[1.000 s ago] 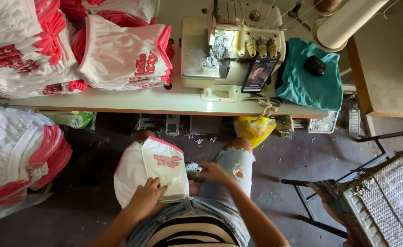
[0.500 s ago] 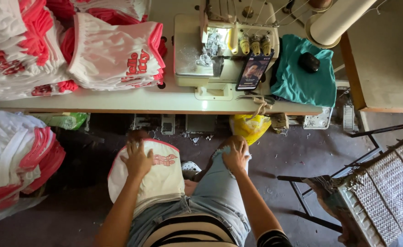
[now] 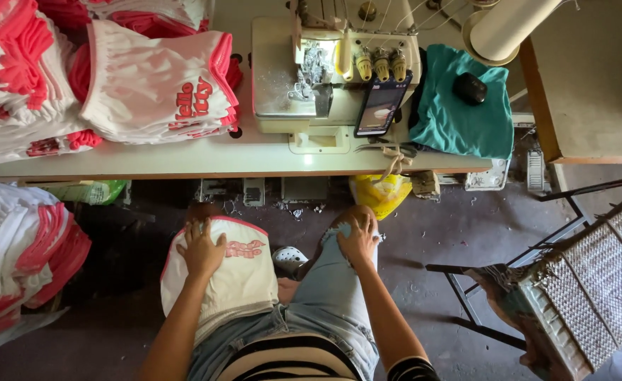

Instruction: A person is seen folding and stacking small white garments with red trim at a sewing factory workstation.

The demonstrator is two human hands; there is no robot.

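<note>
I sit at a sewing table (image 3: 184,164) looking down at my lap. My left hand (image 3: 201,248) lies flat, fingers spread, on a folded white garment with pink trim and a pink print (image 3: 244,282) that rests on my left thigh. My right hand (image 3: 358,238) rests palm down on my right knee, on the blue jeans, holding nothing. On the table straight ahead stands a cream overlock sewing machine (image 3: 304,85) with a phone (image 3: 380,106) leaning against it.
Stacks of white and pink garments (image 3: 148,85) fill the table's left; another pile (image 3: 14,247) sits low at my left. A teal cloth (image 3: 459,116), a yellow bag (image 3: 381,194) under the table, a woven chair (image 3: 579,275) at right.
My left hand slid up the garment on my lap and flattened on it. My right hand left the garment's edge and moved out to my right knee.
</note>
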